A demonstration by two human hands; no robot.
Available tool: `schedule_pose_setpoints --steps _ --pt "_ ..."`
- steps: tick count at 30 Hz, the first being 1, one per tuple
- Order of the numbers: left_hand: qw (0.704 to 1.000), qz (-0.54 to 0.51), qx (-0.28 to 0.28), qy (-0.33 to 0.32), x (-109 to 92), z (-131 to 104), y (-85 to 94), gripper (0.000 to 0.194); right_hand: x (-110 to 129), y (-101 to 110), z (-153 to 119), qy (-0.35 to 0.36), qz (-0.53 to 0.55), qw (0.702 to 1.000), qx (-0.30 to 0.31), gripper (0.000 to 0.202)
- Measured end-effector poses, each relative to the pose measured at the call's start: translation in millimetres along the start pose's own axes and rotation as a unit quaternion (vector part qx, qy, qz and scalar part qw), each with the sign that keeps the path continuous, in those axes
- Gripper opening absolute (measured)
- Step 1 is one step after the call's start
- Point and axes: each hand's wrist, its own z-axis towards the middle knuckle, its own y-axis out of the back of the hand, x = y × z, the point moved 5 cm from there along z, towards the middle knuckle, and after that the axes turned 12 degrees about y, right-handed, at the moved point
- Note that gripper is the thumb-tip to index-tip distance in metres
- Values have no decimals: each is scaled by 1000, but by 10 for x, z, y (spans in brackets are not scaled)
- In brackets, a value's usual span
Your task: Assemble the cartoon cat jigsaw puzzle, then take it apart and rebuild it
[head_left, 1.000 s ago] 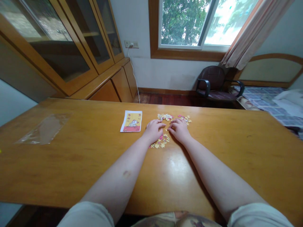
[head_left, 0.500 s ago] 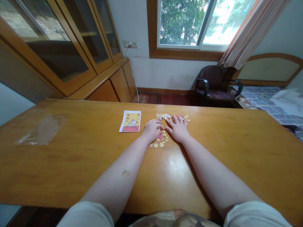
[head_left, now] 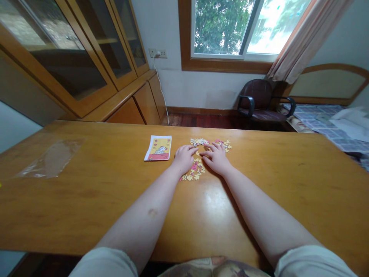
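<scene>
On the table (head_left: 259, 207), we're angling left hand (head_left: 183, 158) and right hand (head_left: 218, 157) inward, fingers half-bent; can't tell if gripping. Puzzle pile (head_left: 197, 169) is lying nearer us; yellow piece (head_left: 197, 153) is sitting between fingertips, left closer, long axis unreadable.

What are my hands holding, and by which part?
I can't tell: left hand and right hand are among jigsaw puzzle pieces; any grip is too small to see.
</scene>
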Motion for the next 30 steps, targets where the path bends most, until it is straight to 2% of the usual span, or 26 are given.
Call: schedule_pose_setpoints --steps 4,8,12,13,16,17,19,24,30 --pt "1000 21 15 -4 -18 -8 -19 41 36 3 4 48 24 998 -26 21" --pt "1000 -2 22 -23 -32 12 9 35 -49 110 -11 15 38 994 -105 24" --pt "999 -11 37 -33 -42 24 24 33 -155 359 9 -43 18 987 -154 27" --pt "999 -9 38 -34 -46 25 29 33 -193 404 37 -69 9 987 -142 27" --pt "999 -2 37 -35 -56 21 40 31 -314 400 169 -131 -27 990 -33 26" --pt "999 -2 34 -31 -53 20 46 31 -343 371 220 -129 -44 991 -5 26" --pt "999 -9 27 -21 -44 19 56 32 -362 268 323 -72 -58 995 37 30" --pt "999 -34 23 -20 -29 14 45 35 -437 48 418 -1 -64 997 31 37" --pt "999 -46 18 -17 -30 10 25 32 -450 -31 425 -12 -64 997 40 30"
